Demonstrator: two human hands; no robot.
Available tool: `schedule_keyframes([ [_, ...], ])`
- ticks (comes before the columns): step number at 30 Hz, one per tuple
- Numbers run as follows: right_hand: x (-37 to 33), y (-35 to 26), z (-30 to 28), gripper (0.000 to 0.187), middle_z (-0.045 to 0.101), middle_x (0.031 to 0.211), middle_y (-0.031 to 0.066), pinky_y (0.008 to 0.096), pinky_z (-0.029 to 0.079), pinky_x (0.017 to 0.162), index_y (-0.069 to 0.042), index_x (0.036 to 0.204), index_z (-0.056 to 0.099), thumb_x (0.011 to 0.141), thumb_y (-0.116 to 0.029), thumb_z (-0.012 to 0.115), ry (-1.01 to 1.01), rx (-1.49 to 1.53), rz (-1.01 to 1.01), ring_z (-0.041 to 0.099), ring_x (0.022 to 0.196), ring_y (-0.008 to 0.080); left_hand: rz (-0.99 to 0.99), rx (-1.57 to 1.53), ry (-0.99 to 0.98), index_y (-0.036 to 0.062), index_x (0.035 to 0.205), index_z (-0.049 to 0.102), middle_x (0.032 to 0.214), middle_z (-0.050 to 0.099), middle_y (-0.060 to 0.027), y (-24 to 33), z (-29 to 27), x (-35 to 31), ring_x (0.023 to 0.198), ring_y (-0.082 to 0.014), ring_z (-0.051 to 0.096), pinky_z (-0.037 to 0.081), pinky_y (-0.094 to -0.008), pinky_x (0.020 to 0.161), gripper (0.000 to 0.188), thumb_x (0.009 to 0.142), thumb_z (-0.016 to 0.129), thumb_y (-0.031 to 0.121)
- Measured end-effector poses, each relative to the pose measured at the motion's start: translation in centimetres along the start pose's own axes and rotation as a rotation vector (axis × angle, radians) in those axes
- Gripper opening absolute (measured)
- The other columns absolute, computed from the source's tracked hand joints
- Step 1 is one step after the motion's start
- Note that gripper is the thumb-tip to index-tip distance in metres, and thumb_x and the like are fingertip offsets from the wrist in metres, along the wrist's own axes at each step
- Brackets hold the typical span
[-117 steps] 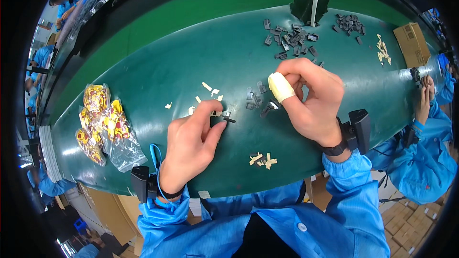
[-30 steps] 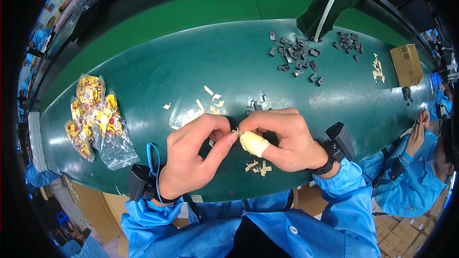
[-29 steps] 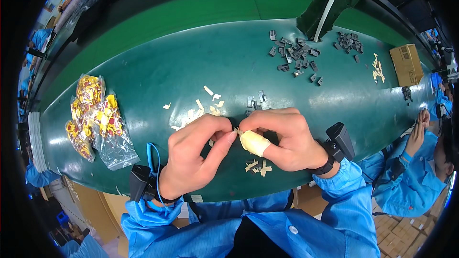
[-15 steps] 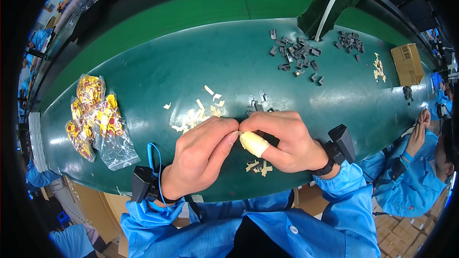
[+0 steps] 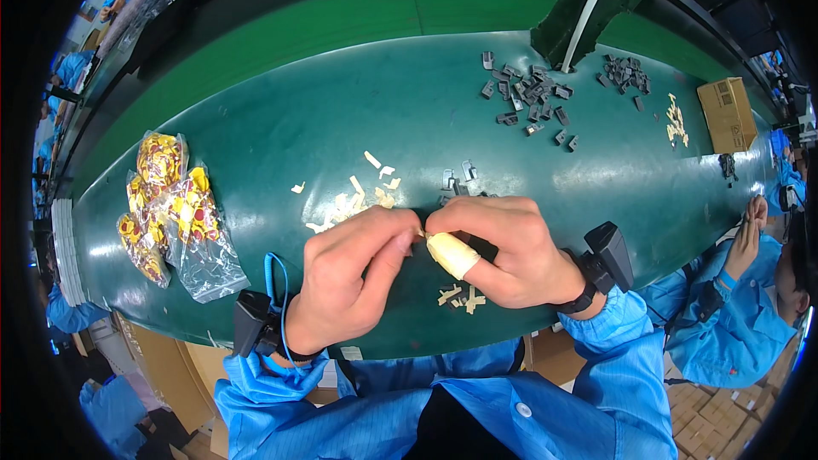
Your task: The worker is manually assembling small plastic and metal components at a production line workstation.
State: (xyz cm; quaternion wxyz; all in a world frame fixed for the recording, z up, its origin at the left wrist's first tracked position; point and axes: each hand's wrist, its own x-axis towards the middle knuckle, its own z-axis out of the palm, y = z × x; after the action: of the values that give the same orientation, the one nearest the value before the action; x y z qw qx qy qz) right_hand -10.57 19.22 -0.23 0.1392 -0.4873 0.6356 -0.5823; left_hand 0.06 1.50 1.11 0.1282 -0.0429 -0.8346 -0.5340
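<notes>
My left hand [image 5: 354,277] and my right hand [image 5: 507,247] meet at the fingertips over the green table. Both are closed in a pinch, thumb against forefinger. A tiny pale piece [image 5: 421,233] shows between the two pinches; its kind is too small to make out. On my right thumb sits a cream finger cot [image 5: 452,255]. Just beyond my left hand lie loose cream strips [image 5: 358,187]. Small dark clip-like parts [image 5: 469,171] lie past my right hand, partly hidden by it. Crossed cream pieces [image 5: 471,299] rest on the near side, below my right thumb.
Clear bags of yellow and red pieces [image 5: 194,213] lie at the left. Piles of dark parts [image 5: 537,94] are spread near a green post [image 5: 588,8]. Farther right stand a cardboard box [image 5: 727,115] and more cream strips [image 5: 676,122]. Another person [image 5: 733,315] sits at right.
My left hand has shifted slightly left, so its fingertips are a little farther from the right ones. My right hand has barely moved.
</notes>
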Motion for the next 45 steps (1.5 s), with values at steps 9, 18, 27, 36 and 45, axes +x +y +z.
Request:
schedule_keyframes([
  [9,-0.3,0.2,-0.4,0.017,0.059,0.071,0.0099,0.031,0.045,0.056,0.0,0.095,0.062,0.079,-0.001,0.063,0.025,-0.032,0.108,0.058,0.06,0.0206,0.037,0.104,-0.037,-0.0061,0.097,0.063,0.081,0.064,-0.0158,0.2,-0.9,0.3,0.068,-0.0267,0.065,0.051,-0.0327,0.062,0.01,0.088,0.061,-0.004],
  [18,0.0,0.0,0.1,0.014,0.062,0.082,0.0157,0.0382,0.048,0.06,0.002,0.095,0.062,0.081,0.002,0.061,-0.035,-0.025,0.035,0.061,0.069,0.0328,0.019,0.034,-0.054,-0.0067,0.098,0.063,0.079,0.064,-0.0152,0.2,-0.1,0.2,0.065,-0.024,0.064,0.05,-0.0316,0.059,0.011,0.087,0.063,-0.006],
  [27,-0.6,0.0,-0.5,0.018,0.062,0.073,0.0087,0.0289,0.047,0.056,0.004,0.096,0.062,0.079,0.002,0.058,0.065,0.259,0.268,0.061,0.063,0.0139,-0.104,0.129,0.004,-0.0036,0.09,0.064,0.075,0.065,-0.0131,0.6,-1.5,0.1,0.064,-0.0235,0.065,0.05,-0.0296,0.058,0.007,0.083,0.065,-0.005],
  [36,-0.3,-0.2,-1.0,0.018,0.062,0.076,0.0047,0.0228,0.047,0.051,0.004,0.096,0.063,0.083,0.003,0.051,0.103,0.657,0.489,0.06,0.061,0.0084,-0.001,0.422,0.111,-0.0007,0.088,0.061,0.065,0.054,-0.0059,-0.7,-1.2,0.6,0.053,-0.0134,0.048,0.038,-0.0269,0.051,0.015,0.075,0.06,-0.009],
  [45,1.1,0.4,1.7,0.009,0.064,0.066,0.0082,0.0255,0.046,0.045,0.004,0.079,0.063,0.075,0.0,0.056,-0.083,0.66,0.349,0.06,0.051,0.0121,-0.039,0.402,0.052,-0.0031,0.085,0.053,0.065,0.054,-0.0081,-0.6,-1.1,-0.7,0.057,-0.0135,0.047,0.038,-0.0293,0.053,0.019,0.097,0.054,0.012],
])
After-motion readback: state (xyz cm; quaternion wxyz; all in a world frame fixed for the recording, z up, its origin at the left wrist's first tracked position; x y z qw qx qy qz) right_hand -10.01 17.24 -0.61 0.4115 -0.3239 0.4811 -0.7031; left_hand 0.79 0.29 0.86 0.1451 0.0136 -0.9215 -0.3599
